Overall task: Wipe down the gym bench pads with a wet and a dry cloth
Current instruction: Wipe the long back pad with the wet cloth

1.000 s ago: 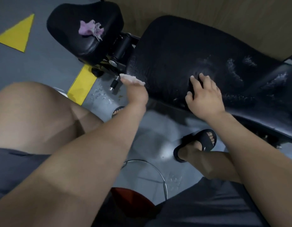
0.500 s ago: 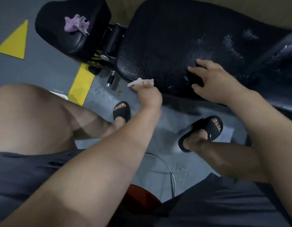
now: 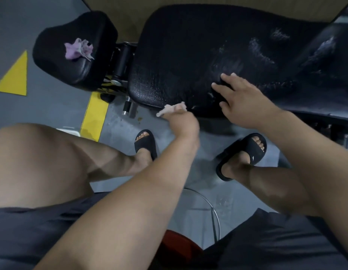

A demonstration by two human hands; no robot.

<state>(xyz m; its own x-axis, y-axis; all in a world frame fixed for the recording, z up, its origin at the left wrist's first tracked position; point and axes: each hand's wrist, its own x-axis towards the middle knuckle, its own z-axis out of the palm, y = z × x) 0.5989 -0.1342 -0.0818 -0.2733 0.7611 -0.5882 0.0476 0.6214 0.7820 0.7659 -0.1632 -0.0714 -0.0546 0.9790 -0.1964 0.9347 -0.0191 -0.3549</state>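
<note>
While at pad (image 3: 188, 55) edge, L hand (image 3: 183, 122)+cloth (image 3: 172, 109)

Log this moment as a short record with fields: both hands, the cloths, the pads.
left hand: grips a pale cloth at the near edge of the long pad
right hand: rests on the long pad with fingers spread; whether anything lies under it cannot be told
purple cloth: lies crumpled on the small pad, no hand on it
long pad surface: pale smeared streaks beyond the right hand
</note>
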